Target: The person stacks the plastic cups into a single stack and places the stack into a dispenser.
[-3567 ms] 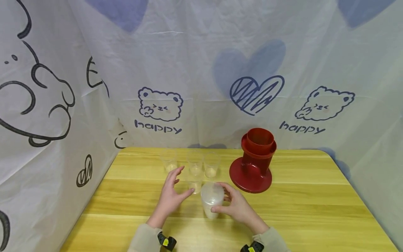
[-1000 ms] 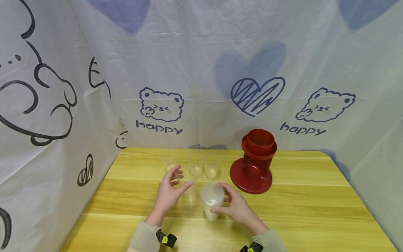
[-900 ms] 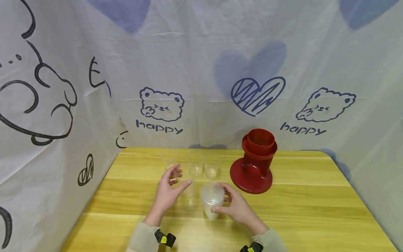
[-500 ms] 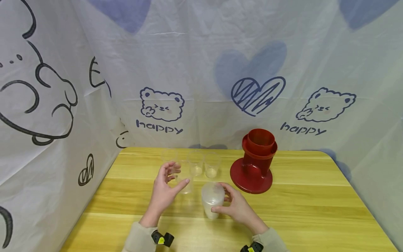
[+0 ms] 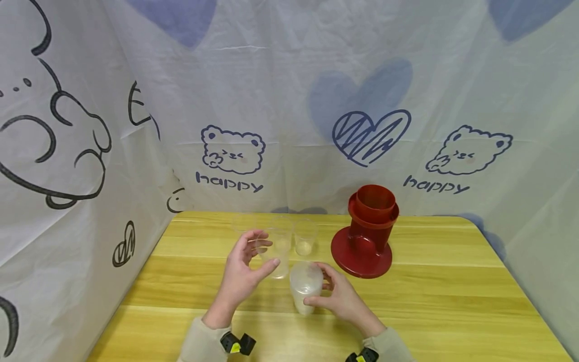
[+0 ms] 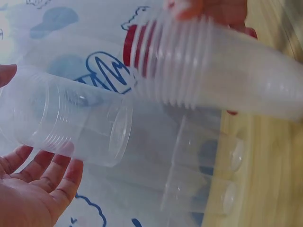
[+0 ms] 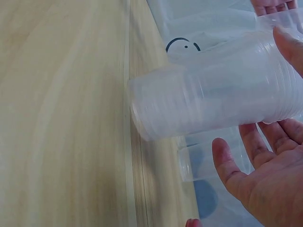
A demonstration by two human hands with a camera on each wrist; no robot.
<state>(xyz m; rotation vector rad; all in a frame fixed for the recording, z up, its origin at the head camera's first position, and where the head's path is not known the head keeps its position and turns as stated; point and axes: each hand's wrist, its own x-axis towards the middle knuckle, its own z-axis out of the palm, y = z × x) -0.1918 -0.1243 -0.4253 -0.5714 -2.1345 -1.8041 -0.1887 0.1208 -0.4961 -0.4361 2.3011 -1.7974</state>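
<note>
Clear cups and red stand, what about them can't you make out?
Head view: lower part of the far-left cup, hidden by the left hand.
Left wrist view: base of the cup stack, blurred.
Left wrist view: most of the red stand, behind the cup stack.
Right wrist view: the cup stack's rims, cut by right edge.

In the head view, taking the cup stack (image 5: 299, 291) as clock centre, free tabletop (image 5: 294, 342) lies at six o'clock and, past the right hand (image 5: 335, 292), at three. The red stand (image 5: 370, 236) blocks two. A narrow lane at one o'clock separates its base from the far cup (image 5: 304, 245), standing at twelve. The left hand (image 5: 240, 275), gripping the single cup (image 5: 279, 255), obstructs ten.
</note>
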